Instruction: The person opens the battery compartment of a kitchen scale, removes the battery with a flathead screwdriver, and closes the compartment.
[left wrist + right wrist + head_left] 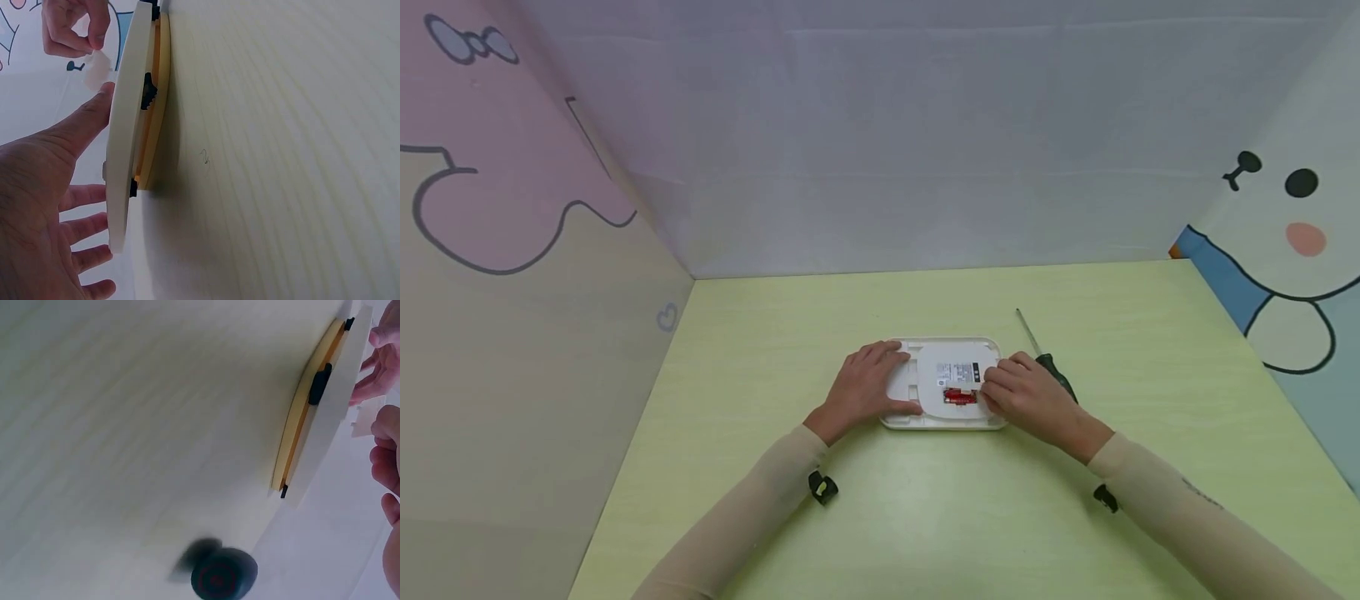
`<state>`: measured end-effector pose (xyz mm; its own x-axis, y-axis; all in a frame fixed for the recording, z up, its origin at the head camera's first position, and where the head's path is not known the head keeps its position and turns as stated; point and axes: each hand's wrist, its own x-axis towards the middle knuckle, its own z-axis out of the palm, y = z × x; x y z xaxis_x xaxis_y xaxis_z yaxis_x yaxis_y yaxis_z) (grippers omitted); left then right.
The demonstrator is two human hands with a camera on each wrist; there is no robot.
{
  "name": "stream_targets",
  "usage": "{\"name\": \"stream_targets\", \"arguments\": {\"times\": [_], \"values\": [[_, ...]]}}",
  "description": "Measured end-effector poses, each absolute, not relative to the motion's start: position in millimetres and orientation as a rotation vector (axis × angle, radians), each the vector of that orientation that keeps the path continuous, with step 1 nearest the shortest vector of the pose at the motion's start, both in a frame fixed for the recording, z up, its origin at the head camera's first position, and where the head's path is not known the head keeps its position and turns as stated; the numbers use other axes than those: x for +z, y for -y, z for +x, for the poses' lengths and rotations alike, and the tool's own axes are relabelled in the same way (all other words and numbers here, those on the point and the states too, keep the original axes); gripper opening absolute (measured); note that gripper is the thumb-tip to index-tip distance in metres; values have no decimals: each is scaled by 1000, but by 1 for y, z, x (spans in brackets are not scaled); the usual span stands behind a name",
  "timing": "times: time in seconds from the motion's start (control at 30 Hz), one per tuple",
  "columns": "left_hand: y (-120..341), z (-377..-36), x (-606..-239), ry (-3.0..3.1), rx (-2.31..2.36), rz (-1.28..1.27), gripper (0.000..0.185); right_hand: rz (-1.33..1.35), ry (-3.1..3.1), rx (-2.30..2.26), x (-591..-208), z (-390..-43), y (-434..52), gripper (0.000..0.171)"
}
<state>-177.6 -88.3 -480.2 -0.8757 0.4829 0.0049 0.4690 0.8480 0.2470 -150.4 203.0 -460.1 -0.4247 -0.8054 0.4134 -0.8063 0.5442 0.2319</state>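
**Scale held down, battery cover pinched**

White scale (943, 385) lies face-down at centre of the frame on the green table (925, 517). It is pressed flat by the left hand (865, 387), fingers straight across its left part. A small white cover (97, 69) is pinched by the right hand (1026, 396) just above the red batteries (960, 397). A screwdriver (1048, 362) lies just right of the scale, partly hidden by that hand.
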Motion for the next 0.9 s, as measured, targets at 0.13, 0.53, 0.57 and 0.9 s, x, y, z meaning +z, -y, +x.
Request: {"name": "stream_targets", "arguments": {"times": [0.13, 0.53, 0.57, 0.9], "values": [[88, -178, -481, -2967, 368, 757, 89, 1271, 2304, 0, -455, -154, -215, 25], [88, -176, -481, -2973, 364, 744, 88, 1157, 2352, -23, -452, -161, -275, 31], [88, -176, -481, -2975, 368, 747, 88, 1143, 2359, -28, -452, -161, -280, 28], [88, -175, -482, -2978, 379, 744, 88, 1035, 2339, -7, -458, -162, -327, 61]]}}
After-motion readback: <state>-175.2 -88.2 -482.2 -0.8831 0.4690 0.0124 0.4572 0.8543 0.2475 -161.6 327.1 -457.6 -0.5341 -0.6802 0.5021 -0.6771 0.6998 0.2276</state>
